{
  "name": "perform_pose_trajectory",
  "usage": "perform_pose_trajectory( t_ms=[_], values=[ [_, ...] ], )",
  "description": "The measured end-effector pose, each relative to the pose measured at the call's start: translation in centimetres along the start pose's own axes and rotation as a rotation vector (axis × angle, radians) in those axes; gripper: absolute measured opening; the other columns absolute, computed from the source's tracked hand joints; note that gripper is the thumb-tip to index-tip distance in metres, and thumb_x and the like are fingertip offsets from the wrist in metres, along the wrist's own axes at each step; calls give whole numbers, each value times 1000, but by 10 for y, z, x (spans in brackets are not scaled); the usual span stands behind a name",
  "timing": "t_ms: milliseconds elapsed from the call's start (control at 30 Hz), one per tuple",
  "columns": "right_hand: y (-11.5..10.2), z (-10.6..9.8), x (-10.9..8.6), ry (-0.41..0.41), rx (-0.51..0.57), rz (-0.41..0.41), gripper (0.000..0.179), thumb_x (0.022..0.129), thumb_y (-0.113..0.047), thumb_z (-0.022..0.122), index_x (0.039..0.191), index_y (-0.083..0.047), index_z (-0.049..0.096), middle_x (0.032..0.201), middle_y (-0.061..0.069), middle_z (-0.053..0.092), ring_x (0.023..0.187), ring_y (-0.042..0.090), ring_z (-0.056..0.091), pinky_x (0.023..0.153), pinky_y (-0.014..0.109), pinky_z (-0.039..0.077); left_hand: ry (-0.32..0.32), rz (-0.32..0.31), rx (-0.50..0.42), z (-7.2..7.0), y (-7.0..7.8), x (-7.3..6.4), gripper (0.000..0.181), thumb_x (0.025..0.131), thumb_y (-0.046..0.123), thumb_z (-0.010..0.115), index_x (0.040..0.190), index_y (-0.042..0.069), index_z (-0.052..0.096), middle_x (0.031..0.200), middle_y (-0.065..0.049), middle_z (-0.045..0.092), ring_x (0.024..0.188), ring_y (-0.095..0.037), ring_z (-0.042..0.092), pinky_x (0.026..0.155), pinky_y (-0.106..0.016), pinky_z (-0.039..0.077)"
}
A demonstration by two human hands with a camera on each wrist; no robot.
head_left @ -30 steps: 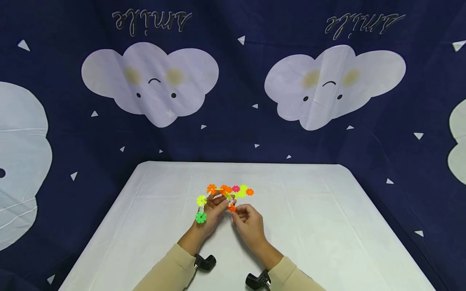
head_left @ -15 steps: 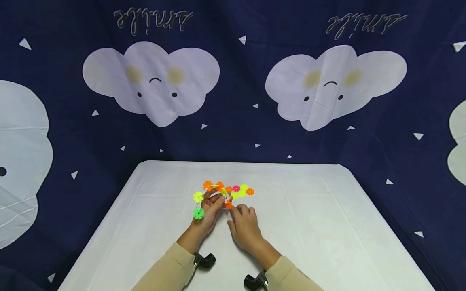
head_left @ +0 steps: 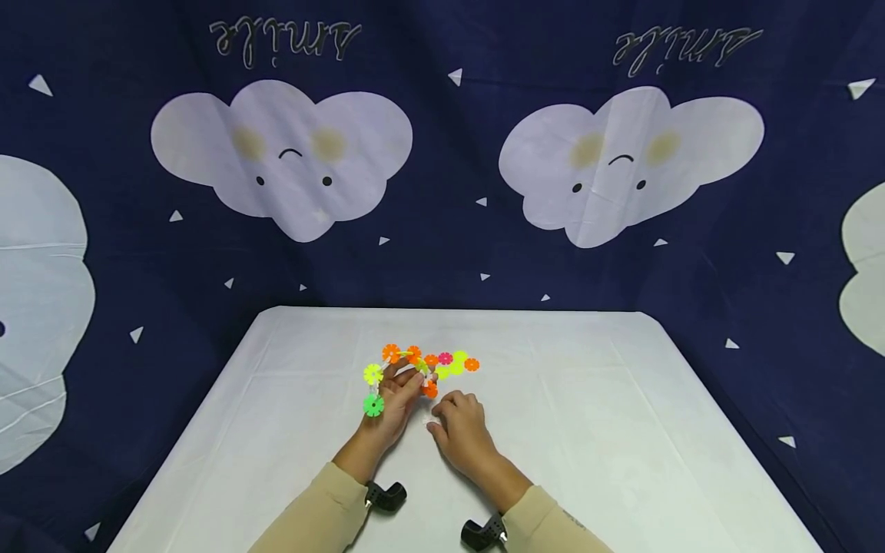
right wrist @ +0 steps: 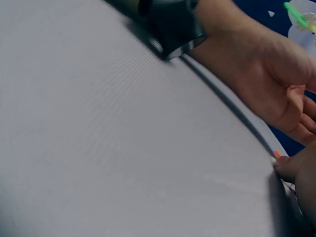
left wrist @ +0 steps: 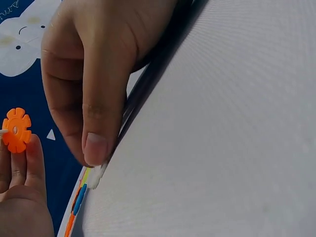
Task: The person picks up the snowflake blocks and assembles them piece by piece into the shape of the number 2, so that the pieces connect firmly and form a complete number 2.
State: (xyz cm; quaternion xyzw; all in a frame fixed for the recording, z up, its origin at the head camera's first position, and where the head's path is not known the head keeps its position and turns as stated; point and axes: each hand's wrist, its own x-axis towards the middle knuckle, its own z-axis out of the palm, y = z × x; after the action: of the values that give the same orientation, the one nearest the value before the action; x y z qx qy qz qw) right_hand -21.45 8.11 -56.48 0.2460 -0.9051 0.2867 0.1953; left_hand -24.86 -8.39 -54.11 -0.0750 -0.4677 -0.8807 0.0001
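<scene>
My left hand (head_left: 396,403) is raised and pinches a chain of interlocking snowflake discs. Its orange discs (head_left: 391,353), a yellow disc (head_left: 373,374) and a green disc (head_left: 373,405) arch over the back of the hand, joined by whitish ones. An orange disc (left wrist: 17,130) stands at the fingertips in the left wrist view. My right hand (head_left: 465,430) is low at the table, thumb and fingers curled in around a whitish snowflake disc (left wrist: 97,177). In the right wrist view the thumb covers most of this piece.
Beyond the left hand, loose discs lie on the white table (head_left: 588,430): a pink disc (head_left: 445,359), yellow discs (head_left: 458,362) and an orange disc (head_left: 472,365). A blue disc (left wrist: 79,198) shows edge-on. A dark blue cloud-print curtain (head_left: 442,261) hangs behind.
My right hand has left the orange disc at the chain's lower end and come down to the whitish piece. The left hand has shifted slightly left with the chain.
</scene>
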Motion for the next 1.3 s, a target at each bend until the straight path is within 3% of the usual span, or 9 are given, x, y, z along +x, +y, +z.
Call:
perform_pose_trajectory(
  t_ms=[133,267,367,500,600,733,833,1133,1300],
  values=[
    [1,-1,-1,10,107,-32,28,87,-7,85,107,-6,65,102,3,63,93,22,52,81,43,41,-18,20,-7,-1,0,-1,34,104,-10,56,124,17,56,107,-2,68,103,-16,69,90,-26,57],
    [0,-5,0,-2,262,31,25,90,0,80,106,-8,62,93,-2,64,86,15,57,80,36,44,-19,32,-13,-1,0,-1,36,104,-11,55,121,20,60,107,-1,68,99,-13,69,89,-24,56],
    [-2,-8,2,-39,552,136,21,96,7,72,109,-3,59,90,4,68,83,18,69,80,30,56,-16,37,-27,-1,-1,-1,38,104,-12,54,119,22,61,107,-1,68,97,-12,68,88,-23,55],
    [-5,-12,5,-95,1031,332,18,100,12,63,112,7,51,90,23,70,82,33,75,77,39,64,-4,40,-35,-1,-1,-1,38,103,-12,56,119,22,61,107,0,69,94,-10,68,85,-22,56],
    [-6,-13,6,-92,1225,446,18,100,12,63,113,11,51,91,26,69,81,31,75,76,41,64,-4,38,-41,-1,-1,-1,36,103,-11,57,120,21,61,106,0,70,93,-10,67,84,-22,56],
    [-3,-14,8,-41,1323,519,22,98,13,64,117,14,55,93,17,67,79,24,73,72,36,64,-23,36,-52,-1,1,-2,35,104,-10,57,122,20,61,108,-3,71,95,-13,69,84,-23,57],
    [-1,-14,10,-24,1349,531,24,98,13,65,120,15,56,93,13,67,79,22,72,70,32,63,-37,38,-54,0,3,-3,37,104,-10,55,122,21,62,110,-5,70,97,-16,71,84,-24,57],
    [0,-14,9,-47,1411,530,17,101,11,62,118,11,59,91,10,71,81,19,72,74,33,63,-72,53,-44,-1,1,-1,35,104,-9,56,124,19,61,109,-6,71,100,-17,72,89,-25,57],
    [0,-16,8,-68,1457,550,15,103,10,59,117,9,59,90,9,71,80,18,72,75,33,63,-103,66,-59,-1,0,-2,35,105,-11,55,125,17,62,114,-13,73,101,-25,75,91,-30,58]
  ],
)
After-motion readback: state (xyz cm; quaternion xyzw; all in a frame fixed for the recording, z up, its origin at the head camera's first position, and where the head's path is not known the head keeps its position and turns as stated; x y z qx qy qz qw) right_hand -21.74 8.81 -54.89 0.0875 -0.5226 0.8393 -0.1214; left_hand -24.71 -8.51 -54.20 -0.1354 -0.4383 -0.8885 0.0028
